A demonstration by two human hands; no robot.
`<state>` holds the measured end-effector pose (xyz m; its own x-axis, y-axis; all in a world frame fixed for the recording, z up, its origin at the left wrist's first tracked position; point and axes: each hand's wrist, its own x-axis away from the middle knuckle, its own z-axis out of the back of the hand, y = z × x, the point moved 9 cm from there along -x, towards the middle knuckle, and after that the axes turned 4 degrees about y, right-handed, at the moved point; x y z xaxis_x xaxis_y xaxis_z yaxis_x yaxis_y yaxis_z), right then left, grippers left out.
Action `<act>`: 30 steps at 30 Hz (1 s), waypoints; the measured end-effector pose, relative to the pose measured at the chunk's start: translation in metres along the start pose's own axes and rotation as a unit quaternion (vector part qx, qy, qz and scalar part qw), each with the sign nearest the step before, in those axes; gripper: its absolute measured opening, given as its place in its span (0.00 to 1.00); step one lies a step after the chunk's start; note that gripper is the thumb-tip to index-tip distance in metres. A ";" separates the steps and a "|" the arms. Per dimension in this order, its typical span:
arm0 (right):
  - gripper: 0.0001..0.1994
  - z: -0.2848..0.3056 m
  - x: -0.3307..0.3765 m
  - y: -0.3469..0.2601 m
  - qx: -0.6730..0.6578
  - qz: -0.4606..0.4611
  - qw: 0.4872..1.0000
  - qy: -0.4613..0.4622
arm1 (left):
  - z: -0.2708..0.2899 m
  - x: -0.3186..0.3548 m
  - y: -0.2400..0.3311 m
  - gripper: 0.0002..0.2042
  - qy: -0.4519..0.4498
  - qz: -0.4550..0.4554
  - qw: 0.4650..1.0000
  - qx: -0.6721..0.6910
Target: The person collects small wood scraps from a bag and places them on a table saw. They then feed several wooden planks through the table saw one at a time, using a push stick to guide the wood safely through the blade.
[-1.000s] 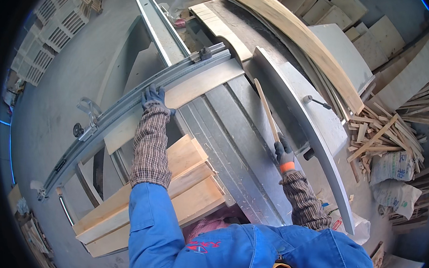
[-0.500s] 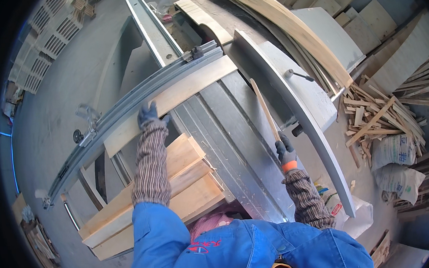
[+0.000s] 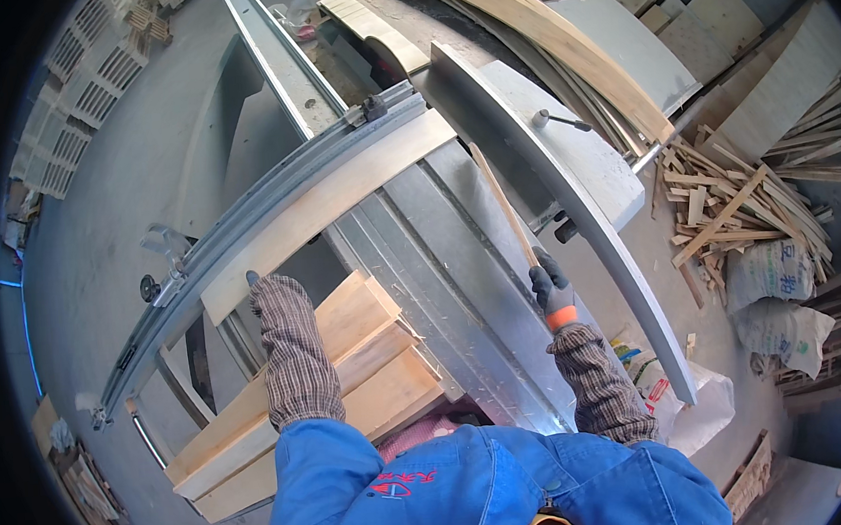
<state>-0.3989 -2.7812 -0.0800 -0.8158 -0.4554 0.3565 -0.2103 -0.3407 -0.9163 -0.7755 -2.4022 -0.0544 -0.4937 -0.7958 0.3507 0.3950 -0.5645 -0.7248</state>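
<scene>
Stick (image 3: pixel 505 206), thin and pale, slants up over the grey metal table (image 3: pixel 440 261) in the head view, its lower end in the right hand (image 3: pixel 551 290). That gloved hand is closed, fingers wrapped round the end and none spread. Gripping so far down probably lets the stick's length do the reaching, keeping the hand well apart from the tip, which lies near the dark gap beside the tall fence (image 3: pixel 551 170).

The left hand (image 3: pixel 253 277) is almost wholly behind its striped sleeve; only a bit of grey glove shows, over the near part of a long pale board (image 3: pixel 338 195). I cannot tell how far open it is, whether it touches the board, or whether it holds anything.

The board lies flat, its far part across the table and one long edge along the metal rail (image 3: pixel 242 226). The rail seems to serve as a straight backing that keeps the board square. A stop with a black knob (image 3: pixel 150 287) sits on the rail, farther left.

Several more boards (image 3: pixel 391 391) lie side by side beneath the left forearm, close to the body, presumably put there for easy reach. Loose offcuts (image 3: pixel 729 212) are heaped on the floor at right, well apart from both hands.
</scene>
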 end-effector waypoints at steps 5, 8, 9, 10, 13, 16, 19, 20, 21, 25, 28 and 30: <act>0.26 0.016 0.004 0.001 0.002 -0.017 1.000 0.014 | 0.028 0.006 0.015 0.15 0.024 0.021 0.994 -0.103; 0.26 0.005 0.003 0.001 -0.012 -0.021 1.000 -0.006 | -0.110 -0.035 0.015 0.15 -0.087 -0.307 0.491 -0.811; 0.26 0.012 0.003 0.000 -0.017 -0.023 1.000 0.012 | -0.124 -0.057 0.022 0.15 -0.058 -0.362 0.361 -0.858; 0.26 0.009 -0.001 0.000 -0.013 -0.015 1.000 0.007 | -0.135 -0.055 0.021 0.15 -0.065 -0.386 0.323 -0.862; 0.26 0.001 -0.009 -0.002 -0.004 -0.005 1.000 -0.005 | -0.152 -0.056 0.019 0.16 -0.073 -0.424 0.271 -0.861; 0.26 -0.003 -0.015 -0.006 -0.005 -0.018 1.000 -0.006 | -0.151 -0.049 0.029 0.18 -0.069 -0.448 0.250 -0.855; 0.26 -0.003 -0.017 -0.006 -0.007 -0.024 1.000 0.004 | -0.148 -0.046 0.033 0.19 -0.081 -0.459 0.251 -0.848; 0.26 -0.001 -0.018 -0.006 -0.007 -0.020 1.000 0.011 | -0.146 -0.047 0.034 0.19 -0.089 -0.457 0.251 -0.849; 0.26 -0.002 -0.018 -0.008 -0.008 -0.016 1.000 0.014 | -0.156 -0.050 0.034 0.19 -0.092 -0.463 0.256 -0.843; 0.25 -0.003 -0.018 -0.006 -0.007 -0.007 1.000 0.003 | -0.193 -0.065 0.032 0.17 -0.115 -0.445 0.256 -0.851; 0.25 0.001 -0.013 -0.004 -0.002 -0.012 1.000 0.011 | -0.197 -0.072 0.034 0.17 -0.114 -0.423 0.251 -0.863; 0.24 0.005 -0.012 -0.003 -0.008 0.022 0.999 0.032 | -0.193 -0.079 0.040 0.17 -0.105 -0.428 0.241 -0.864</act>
<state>-0.3856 -2.7791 -0.0806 -0.8570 -0.4159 0.3041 -0.1816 -0.3084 -0.9337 -0.8698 -2.3201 -0.2255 0.3017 -0.6453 0.7018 -0.7857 0.2487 0.5665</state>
